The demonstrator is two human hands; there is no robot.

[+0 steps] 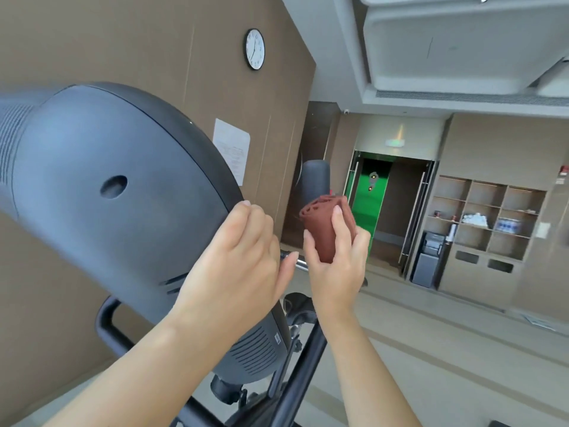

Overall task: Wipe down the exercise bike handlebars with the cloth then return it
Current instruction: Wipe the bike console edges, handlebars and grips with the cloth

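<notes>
Cloth (326, 232), brown and rolled, is gripped around its middle by the right hand (335, 260), just below the black handlebar grip (314, 180). Softness and lightness are judged likely; unrolling is needed for wiping. The console's edge (228, 180) is touched by the loosely curled left hand (240, 257), nothing held.

the console housing (117, 192) of the exercise bike is seen at the left, close to the camera, with the left hand (237, 260) laid on its right edge. just to the right, the cloth (326, 229) is wrapped around a handlebar grip (314, 180), whose top stands above it, and is clasped by the right hand (335, 266). the bike frame (295, 374) runs below both hands. behind, a clock (254, 49) is hung on the wall above a posted sheet (231, 149). at far right, shelving (489, 217) is set into the wall, right of a doorway (388, 208).
</notes>
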